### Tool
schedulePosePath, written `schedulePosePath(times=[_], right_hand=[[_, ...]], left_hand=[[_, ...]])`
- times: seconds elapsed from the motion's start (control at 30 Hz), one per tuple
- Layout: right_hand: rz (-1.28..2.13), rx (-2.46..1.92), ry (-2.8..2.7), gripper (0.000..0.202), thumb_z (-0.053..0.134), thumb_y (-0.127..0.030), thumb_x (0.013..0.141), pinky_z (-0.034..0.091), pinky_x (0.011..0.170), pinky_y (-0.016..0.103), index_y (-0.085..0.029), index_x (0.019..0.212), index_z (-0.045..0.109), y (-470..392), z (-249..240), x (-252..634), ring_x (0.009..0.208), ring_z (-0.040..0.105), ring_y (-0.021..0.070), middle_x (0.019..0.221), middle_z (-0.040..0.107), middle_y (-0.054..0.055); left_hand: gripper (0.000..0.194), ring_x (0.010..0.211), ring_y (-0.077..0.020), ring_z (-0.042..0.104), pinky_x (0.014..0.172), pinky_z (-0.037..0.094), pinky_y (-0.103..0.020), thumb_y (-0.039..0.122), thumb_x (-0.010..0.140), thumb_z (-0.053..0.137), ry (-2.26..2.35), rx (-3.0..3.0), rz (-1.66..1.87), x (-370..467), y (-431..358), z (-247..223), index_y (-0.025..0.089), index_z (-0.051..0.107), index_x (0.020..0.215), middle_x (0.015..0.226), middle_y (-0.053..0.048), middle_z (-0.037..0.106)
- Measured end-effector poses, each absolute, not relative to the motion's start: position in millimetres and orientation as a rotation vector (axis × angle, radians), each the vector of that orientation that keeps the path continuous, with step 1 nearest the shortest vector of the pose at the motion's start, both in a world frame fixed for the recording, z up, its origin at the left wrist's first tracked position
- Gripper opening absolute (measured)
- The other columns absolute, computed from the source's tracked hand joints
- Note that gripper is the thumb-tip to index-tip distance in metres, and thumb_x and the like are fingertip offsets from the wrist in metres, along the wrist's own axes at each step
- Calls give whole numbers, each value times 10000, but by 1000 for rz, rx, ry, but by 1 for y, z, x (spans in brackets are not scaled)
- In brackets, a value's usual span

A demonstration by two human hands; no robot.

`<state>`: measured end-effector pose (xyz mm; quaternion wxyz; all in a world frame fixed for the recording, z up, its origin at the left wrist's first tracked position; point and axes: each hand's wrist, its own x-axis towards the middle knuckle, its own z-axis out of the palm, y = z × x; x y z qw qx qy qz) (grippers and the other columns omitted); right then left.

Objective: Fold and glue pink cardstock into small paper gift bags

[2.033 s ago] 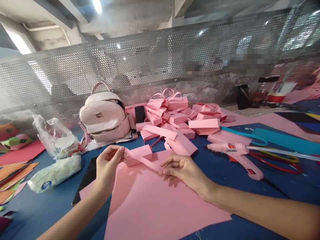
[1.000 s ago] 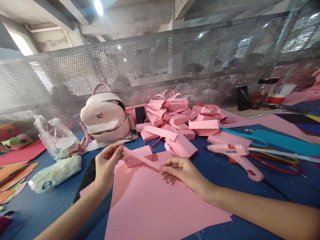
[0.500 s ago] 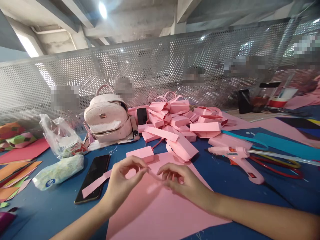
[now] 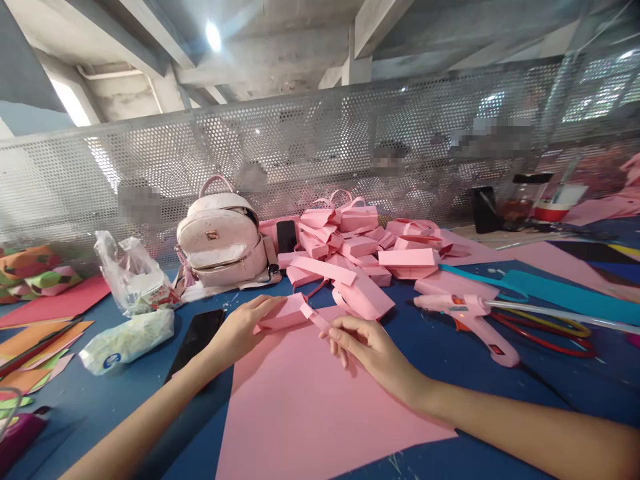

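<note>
A small folded pink paper box lies at the back edge of a large pink paper sheet. My left hand is on the left end of that box, its fingers over the top edge and the thumb mostly hidden. Between the thumb and fingers of my right hand is a narrow pink paper strip, pinched above the sheet. The strip's upper end points toward the box. Behind both hands is a heap of folded pink paper boxes, some with looped handles.
A pink glue gun lies to the right, its cord trailing forward. On the left are a black phone, a tissue pack and a plastic bag. A pale backpack stands before the perforated metal screen.
My left hand has let go of the strip and moved left onto the small box. My right hand keeps the strip, now tilted up toward the box. The view has shifted slightly.
</note>
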<state>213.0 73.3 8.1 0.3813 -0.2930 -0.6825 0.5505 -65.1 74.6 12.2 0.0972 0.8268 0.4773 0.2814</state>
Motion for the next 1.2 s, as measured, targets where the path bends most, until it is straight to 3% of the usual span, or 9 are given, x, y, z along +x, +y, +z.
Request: schedulePosePath(times=[0.2, 0.4, 0.47, 0.57, 0.7, 0.83, 1.03, 1.2], right_hand=[[1342, -740, -1742, 348, 578, -466, 954, 443, 470, 208, -172, 774, 626, 76, 10, 214, 525, 532, 97, 682, 563, -12], [1090, -722, -1766, 237, 557, -401, 979, 474, 623, 236, -224, 964, 713, 78, 17, 219, 691, 575, 134, 792, 603, 5], [1038, -733, -1782, 230, 563, -391, 979, 477, 677, 253, -233, 965, 730, 76, 20, 220, 701, 566, 140, 766, 587, -2], [1070, -734, -1815, 247, 585, -409, 968, 454, 622, 255, -227, 945, 751, 72, 19, 218, 648, 542, 136, 737, 563, -5], [1087, -657, -1943, 255, 635, -436, 941, 455, 686, 276, -229, 923, 784, 67, 13, 215, 773, 617, 174, 840, 645, 39], [1148, -644, -2083, 307, 580, -466, 969, 454, 712, 290, -237, 955, 785, 63, 16, 215, 807, 625, 192, 871, 658, 53], [1268, -578, -2140, 381, 562, -536, 949, 493, 755, 315, -202, 869, 728, 54, 35, 218, 839, 637, 232, 892, 672, 67], [1214, -653, -1998, 573, 283, -611, 1019, 507, 927, 377, -257, 1115, 723, 56, 38, 221, 1058, 645, 272, 1129, 709, 97]], left_hand=[[486, 1149, -251, 647, 990, 479, -361, 7, 826, 496, 1304, 2286, 986, -64, 70, 23, 251, 718, 1183, 1244, -70, 705], [193, 987, -243, 694, 857, 539, -320, 95, 822, 623, 1115, 2068, 1119, -53, 59, 37, 186, 793, 834, 1035, -97, 743], [107, 1019, -255, 683, 842, 547, -312, 133, 797, 698, 1032, 2003, 1107, -42, 52, 39, 179, 787, 760, 1071, -107, 728], [37, 1162, -283, 610, 928, 510, -324, 149, 729, 794, 891, 1789, 1099, -19, 40, 37, 182, 789, 713, 1213, -113, 666], [115, 904, -206, 646, 778, 512, -269, 215, 713, 834, 914, 1454, 1167, 12, 24, 31, 166, 754, 647, 956, -78, 687], [228, 664, -129, 545, 616, 439, -217, 220, 642, 866, 1002, 1263, 1214, 24, 19, 28, 151, 661, 571, 691, -2, 610], [191, 722, -186, 627, 662, 472, -244, 204, 598, 836, 1150, 1148, 1258, 18, 22, 23, 174, 649, 574, 650, -10, 653], [165, 835, -221, 660, 699, 499, -246, 223, 674, 789, 1234, 1166, 1282, 14, 21, 27, 174, 656, 588, 659, -22, 663]])
